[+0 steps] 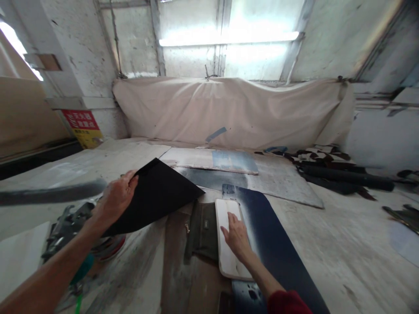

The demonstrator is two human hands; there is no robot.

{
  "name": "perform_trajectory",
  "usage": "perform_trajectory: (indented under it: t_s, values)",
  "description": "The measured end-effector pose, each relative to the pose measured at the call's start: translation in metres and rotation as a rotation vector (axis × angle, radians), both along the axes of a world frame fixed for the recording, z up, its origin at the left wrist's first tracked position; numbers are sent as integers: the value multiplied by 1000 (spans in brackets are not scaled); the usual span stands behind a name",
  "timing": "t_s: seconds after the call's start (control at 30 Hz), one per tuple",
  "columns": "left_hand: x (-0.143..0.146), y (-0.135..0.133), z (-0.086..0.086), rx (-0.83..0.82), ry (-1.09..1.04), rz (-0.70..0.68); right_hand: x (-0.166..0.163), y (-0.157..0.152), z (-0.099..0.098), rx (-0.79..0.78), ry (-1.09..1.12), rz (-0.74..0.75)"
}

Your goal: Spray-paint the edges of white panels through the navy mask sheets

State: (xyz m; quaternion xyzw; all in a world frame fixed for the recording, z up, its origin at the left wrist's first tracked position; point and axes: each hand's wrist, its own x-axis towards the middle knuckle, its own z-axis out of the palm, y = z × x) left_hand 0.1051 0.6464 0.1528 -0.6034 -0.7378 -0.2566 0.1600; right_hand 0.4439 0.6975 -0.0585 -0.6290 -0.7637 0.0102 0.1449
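My left hand point(116, 198) grips the corner of a large black sheet point(157, 192) and holds it lifted above the workbench, tilted up to the right. My right hand point(237, 235) lies flat, fingers together and stretched out, on a white rounded panel point(225, 257). The panel rests partly on a long dark blue board point(278, 244) and beside an olive-green fabric piece point(204, 229) with a small buckle.
A power tool with a red and teal body point(75, 244) sits at the left under my left arm. Flat boards point(212, 159) lie further back, dark rolled pieces point(343, 176) at the right. A beige cloth point(229, 109) drapes the back wall. A red and yellow sign point(83, 126) stands at the left.
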Motion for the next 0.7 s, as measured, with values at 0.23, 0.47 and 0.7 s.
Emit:
perform_trajectory:
  t_s: [0.23,0.47,0.7]
  values:
    - [1,-1,6,37,61,42,-34,7,-21,-136,29,52]
    - [61,-35,-26,176,240,-398,13,29,-18,-187,236,132]
    - [127,-121,-181,-123,167,-818,35,31,-31,-245,518,105]
